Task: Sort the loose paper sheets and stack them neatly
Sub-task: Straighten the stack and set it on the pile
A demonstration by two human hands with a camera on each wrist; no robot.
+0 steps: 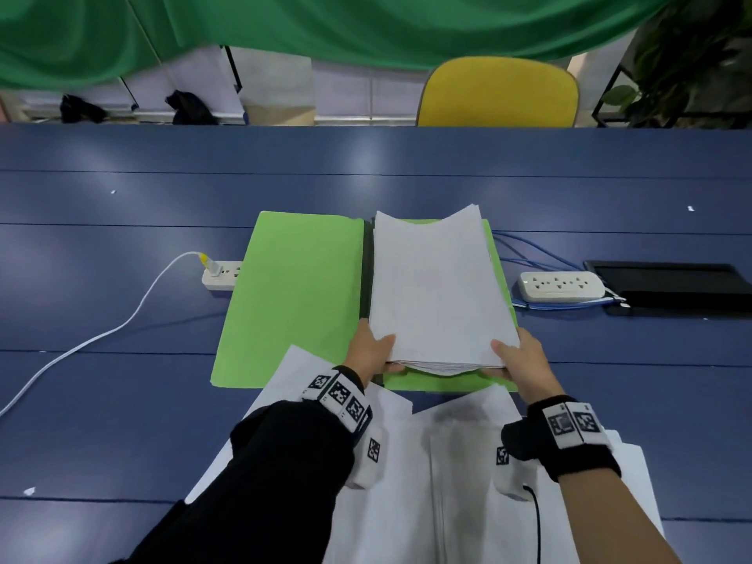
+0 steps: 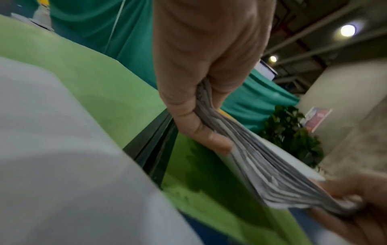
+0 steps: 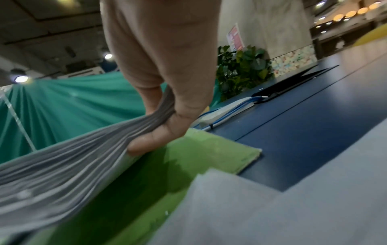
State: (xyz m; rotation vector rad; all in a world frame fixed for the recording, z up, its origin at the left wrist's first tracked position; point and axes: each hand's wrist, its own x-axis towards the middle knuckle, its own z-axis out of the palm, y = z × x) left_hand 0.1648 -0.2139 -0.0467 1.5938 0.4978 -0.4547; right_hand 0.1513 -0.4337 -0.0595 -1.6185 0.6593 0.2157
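A thick stack of white paper sheets [image 1: 435, 287] hangs just above the right half of an open green folder [image 1: 293, 295] on the blue table. My left hand [image 1: 372, 350] grips the stack's near left corner, thumb on top. My right hand [image 1: 519, 358] grips its near right corner the same way. The stack sags in the middle between the hands. In the left wrist view the left hand [image 2: 201, 116] pinches the fanned sheet edges [image 2: 261, 165]. The right wrist view has the right hand [image 3: 165, 119] pinching the stack [image 3: 62, 165] over the folder [image 3: 209, 149].
More loose white sheets [image 1: 447, 462] lie spread under my forearms at the near edge. A power strip [image 1: 219, 274] with a white cable sits left of the folder, another strip [image 1: 559, 286] and a black tablet [image 1: 671, 287] right. A yellow chair [image 1: 498, 93] stands behind the table.
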